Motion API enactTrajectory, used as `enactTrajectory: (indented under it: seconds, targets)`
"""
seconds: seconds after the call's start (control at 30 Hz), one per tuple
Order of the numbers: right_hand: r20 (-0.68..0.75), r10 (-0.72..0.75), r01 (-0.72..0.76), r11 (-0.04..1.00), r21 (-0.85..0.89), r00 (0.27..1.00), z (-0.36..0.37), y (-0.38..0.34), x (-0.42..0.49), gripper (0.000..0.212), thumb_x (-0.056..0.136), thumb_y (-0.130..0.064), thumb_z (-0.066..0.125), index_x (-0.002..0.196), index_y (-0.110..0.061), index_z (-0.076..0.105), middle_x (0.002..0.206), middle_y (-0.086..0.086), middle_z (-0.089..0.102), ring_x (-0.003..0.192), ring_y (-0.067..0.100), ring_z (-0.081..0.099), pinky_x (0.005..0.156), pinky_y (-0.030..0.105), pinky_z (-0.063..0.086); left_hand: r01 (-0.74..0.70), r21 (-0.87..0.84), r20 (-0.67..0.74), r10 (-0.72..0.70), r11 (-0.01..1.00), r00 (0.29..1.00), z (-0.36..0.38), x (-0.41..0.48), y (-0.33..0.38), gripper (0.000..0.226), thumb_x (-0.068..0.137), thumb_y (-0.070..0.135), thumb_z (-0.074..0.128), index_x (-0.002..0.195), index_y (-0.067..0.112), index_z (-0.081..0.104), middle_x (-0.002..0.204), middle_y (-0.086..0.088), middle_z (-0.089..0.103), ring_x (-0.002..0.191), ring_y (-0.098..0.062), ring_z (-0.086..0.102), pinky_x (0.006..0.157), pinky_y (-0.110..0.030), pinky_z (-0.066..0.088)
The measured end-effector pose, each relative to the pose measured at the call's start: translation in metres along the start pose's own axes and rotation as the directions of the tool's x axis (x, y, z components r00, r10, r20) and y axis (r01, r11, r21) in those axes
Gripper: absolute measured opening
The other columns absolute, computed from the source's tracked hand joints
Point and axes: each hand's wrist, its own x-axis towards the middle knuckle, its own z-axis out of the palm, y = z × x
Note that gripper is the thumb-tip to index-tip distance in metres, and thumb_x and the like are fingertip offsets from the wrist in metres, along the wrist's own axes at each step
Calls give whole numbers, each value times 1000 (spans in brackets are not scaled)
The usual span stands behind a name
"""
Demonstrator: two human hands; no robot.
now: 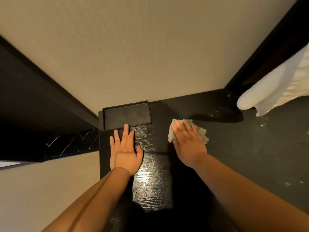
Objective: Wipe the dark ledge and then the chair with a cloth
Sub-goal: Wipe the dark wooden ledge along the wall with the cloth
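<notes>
A dark wood-grain ledge (153, 181) runs along a beige wall and shines where light hits it. My right hand (189, 143) presses flat on a crumpled grey-beige cloth (201, 131) that lies on the ledge's matte part. My left hand (124, 149) rests flat on the glossy part, fingers spread, its fingertips just short of a shallow black tray (107, 119). No chair is in view.
The black tray sits against the beige wall (150, 56) at the ledge's left end. White fabric (270, 91) hangs over the ledge at the far right. A dark marbled surface (71, 143) lies lower left. Small wet specks glint on the ledge's right part.
</notes>
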Motion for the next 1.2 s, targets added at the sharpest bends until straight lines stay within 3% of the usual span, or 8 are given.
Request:
enactTrajectory:
  seconds: [0.23, 0.47, 0.57, 0.7, 0.8, 0.93, 1.07, 1.2]
  targets:
    - [32, -214, 216, 975, -55, 976, -5, 14, -9, 63, 105, -45, 25, 163, -25, 10, 172, -6, 4, 158, 22, -6, 128, 44, 0, -4, -16, -15, 4, 1000, 1000, 4, 0, -2, 77, 91, 51, 30, 163, 25, 30, 176, 5, -9, 161, -37, -5, 131, -55, 3]
    - [-19, 122, -122, 993, -6, 992, -14, 26, 19, 68, 106, -38, 29, 163, -14, 0, 169, 3, -5, 157, 31, -10, 127, 43, -8, -2, -32, -38, 1, 999, 999, 4, -2, -1, 70, 91, 45, 40, 159, 31, 35, 177, 4, 2, 161, -39, 4, 131, -55, 2]
    - [-38, -134, 133, 990, -38, 990, -12, 0, -1, 64, 98, -33, 43, 155, -10, 28, 161, 9, 24, 151, 36, 17, 127, 44, 11, -18, -13, -82, 17, 1000, 997, 3, -6, 0, 66, 91, 43, 42, 155, 29, 44, 172, 0, 25, 156, -37, 23, 129, -59, 7]
    - [89, -307, 313, 947, -66, 947, -11, 14, -12, 67, 102, -43, 35, 162, -17, 20, 170, -1, 11, 157, 24, 6, 128, 45, 11, -122, 30, -86, 124, 992, 989, 3, -1, 5, 63, 93, 40, 35, 150, 22, 53, 158, -5, 49, 142, -36, 43, 124, -58, 27]
    - [-8, -167, 162, 965, -207, 986, -22, 31, 15, 61, 98, -33, 53, 152, -8, 36, 154, 10, 33, 143, 35, 32, 118, 48, 28, -258, 23, -69, 259, 966, 963, 2, 4, 11, 60, 94, 37, 35, 147, 18, 57, 153, -8, 53, 138, -39, 49, 119, -56, 38]
    - [-35, 176, -177, 983, -46, 984, -28, 35, 32, 69, 104, -39, 40, 163, -13, 14, 169, 8, 13, 155, 34, 12, 126, 48, 12, -300, -61, -26, 299, 952, 954, -4, 17, 32, 61, 98, 45, 41, 154, 23, 50, 164, -2, 41, 152, -30, 32, 127, -47, 26]
    - [-16, -140, 135, 976, -169, 990, -26, 16, 14, 68, 98, -41, 42, 157, -10, 27, 160, 9, 27, 146, 36, 28, 123, 47, 22, -392, -39, 18, 393, 919, 919, -2, 33, 62, 67, 97, 52, 38, 157, 23, 44, 168, -3, 34, 154, -28, 28, 129, -45, 18]
    - [127, -241, 259, 953, -156, 962, -22, 47, 21, 71, 104, -50, 26, 164, -18, 6, 172, 0, -1, 158, 25, -3, 128, 42, -1, -400, 13, -17, 400, 917, 916, 8, 32, 65, 68, 97, 53, 44, 158, 23, 40, 168, -5, 29, 153, -27, 25, 129, -49, 17]
